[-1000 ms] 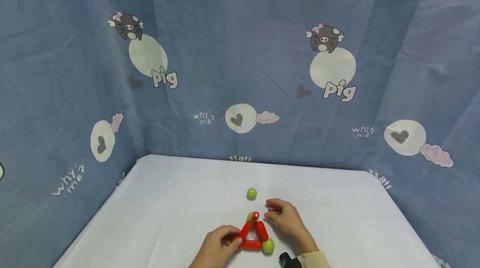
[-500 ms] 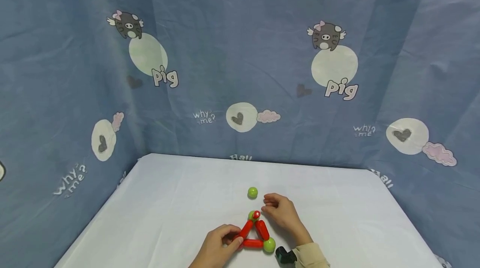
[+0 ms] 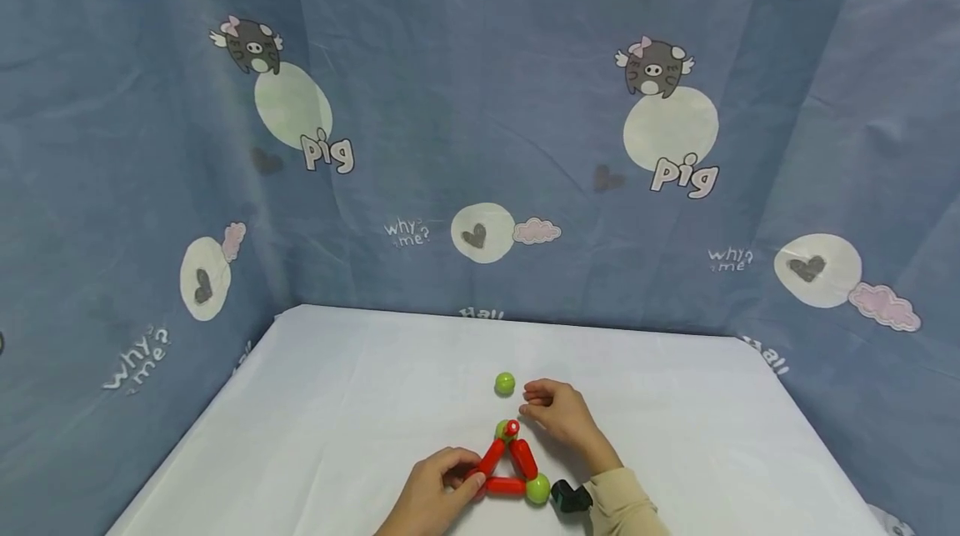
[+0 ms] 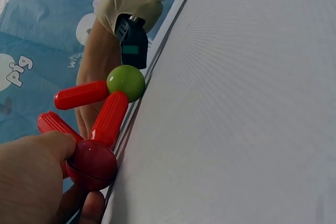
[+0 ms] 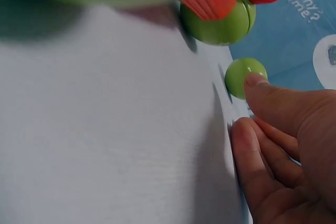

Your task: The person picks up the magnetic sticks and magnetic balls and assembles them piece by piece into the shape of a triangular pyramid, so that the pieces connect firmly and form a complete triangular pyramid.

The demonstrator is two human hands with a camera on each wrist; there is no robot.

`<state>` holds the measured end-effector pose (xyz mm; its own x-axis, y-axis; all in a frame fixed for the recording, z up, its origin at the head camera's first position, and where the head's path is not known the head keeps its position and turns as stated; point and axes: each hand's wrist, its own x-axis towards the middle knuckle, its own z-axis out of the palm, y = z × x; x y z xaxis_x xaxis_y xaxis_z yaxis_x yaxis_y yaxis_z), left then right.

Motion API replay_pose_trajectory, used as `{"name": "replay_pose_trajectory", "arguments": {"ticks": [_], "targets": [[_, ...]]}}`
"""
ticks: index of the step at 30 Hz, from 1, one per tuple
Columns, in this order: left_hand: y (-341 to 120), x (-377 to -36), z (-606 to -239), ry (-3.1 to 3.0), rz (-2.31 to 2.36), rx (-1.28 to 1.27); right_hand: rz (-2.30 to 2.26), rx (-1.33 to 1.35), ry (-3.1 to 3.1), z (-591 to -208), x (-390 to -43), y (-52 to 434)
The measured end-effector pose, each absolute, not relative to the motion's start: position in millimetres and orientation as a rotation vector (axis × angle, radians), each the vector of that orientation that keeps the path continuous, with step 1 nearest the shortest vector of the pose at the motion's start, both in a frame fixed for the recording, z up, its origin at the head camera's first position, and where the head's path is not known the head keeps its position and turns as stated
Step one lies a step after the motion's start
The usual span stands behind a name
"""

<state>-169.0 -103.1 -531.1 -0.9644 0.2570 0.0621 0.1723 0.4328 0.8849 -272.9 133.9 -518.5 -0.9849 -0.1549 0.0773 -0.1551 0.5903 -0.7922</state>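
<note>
Red rods (image 3: 506,487) and balls form a triangle on the white table in the head view. My left hand (image 3: 435,486) pinches its left corner, a red ball (image 4: 92,165) in the left wrist view. A green ball (image 3: 537,488) makes the right corner. The far corner is another green ball (image 3: 501,430), with a red rod (image 3: 513,428) sticking up from it. Beyond that lies a loose green ball (image 3: 505,383). Just right of it is my right hand (image 3: 566,419), fingers relaxed and holding nothing. In the right wrist view its thumb (image 5: 268,98) overlaps the loose ball.
A black wrist camera (image 3: 572,497) sits at the right sleeve, close beside the triangle's right corner. The white table (image 3: 360,386) ends at a blue printed curtain (image 3: 405,102) behind and at the sides.
My right hand has moved away from me and slightly left, closer to the loose green ball. My left hand keeps its grip on the red ball, and the triangle stays in place.
</note>
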Motion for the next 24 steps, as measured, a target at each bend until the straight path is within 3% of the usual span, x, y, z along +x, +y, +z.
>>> {"name": "replay_pose_trajectory", "arguments": {"ticks": [24], "targets": [[-112.0, -168.5, -531.6, 2.557, 1.632, 0.464, 1.352, 0.285, -2.868, -510.7, -296.4, 114.9]]}}
